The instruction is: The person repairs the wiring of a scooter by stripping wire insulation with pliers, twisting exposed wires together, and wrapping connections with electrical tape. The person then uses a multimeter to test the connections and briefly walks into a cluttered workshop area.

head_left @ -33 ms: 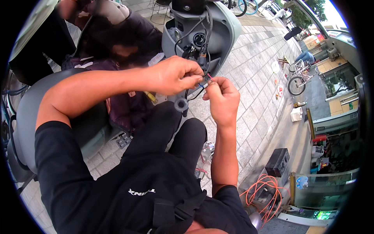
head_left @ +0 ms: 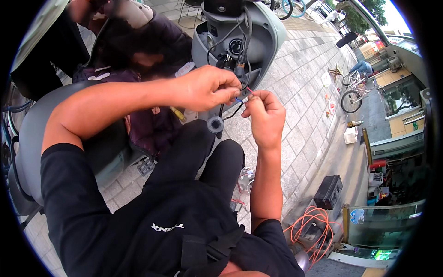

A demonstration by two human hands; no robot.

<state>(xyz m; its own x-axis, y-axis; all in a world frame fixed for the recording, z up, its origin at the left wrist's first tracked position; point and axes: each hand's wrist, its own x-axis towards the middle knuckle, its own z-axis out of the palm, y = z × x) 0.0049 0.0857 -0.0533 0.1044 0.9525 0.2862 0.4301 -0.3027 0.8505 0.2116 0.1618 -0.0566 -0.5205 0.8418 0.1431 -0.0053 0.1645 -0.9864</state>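
My left hand (head_left: 203, 87) reaches across from the left with thumb and forefinger pinched on a thin blue wire (head_left: 238, 99). Facing it, my right hand (head_left: 265, 113) pinches the ends of thin wires, with a red wire (head_left: 250, 91) and a small whitish bit showing at its fingertips. The exact joint between the wires is too small to make out. Just beyond both hands, the grey scooter front (head_left: 270, 44) stands open, showing dark cables (head_left: 248, 27) and a round black socket (head_left: 236, 46). Below my left hand hangs a round grey ring-shaped part (head_left: 215, 124) on a dark cable.
A dark scooter seat (head_left: 37, 120) and a quilted purple cover (head_left: 152, 41) are on my left. To the right lie a black case (head_left: 328, 191) and a coiled orange cable (head_left: 318, 221) beside a shopfront. Farther off stands a bicycle (head_left: 353, 99) on the paving.
My right hand has shifted very slightly right, and the blue wire shows a little more between the hands. Both pinches stay as they were.
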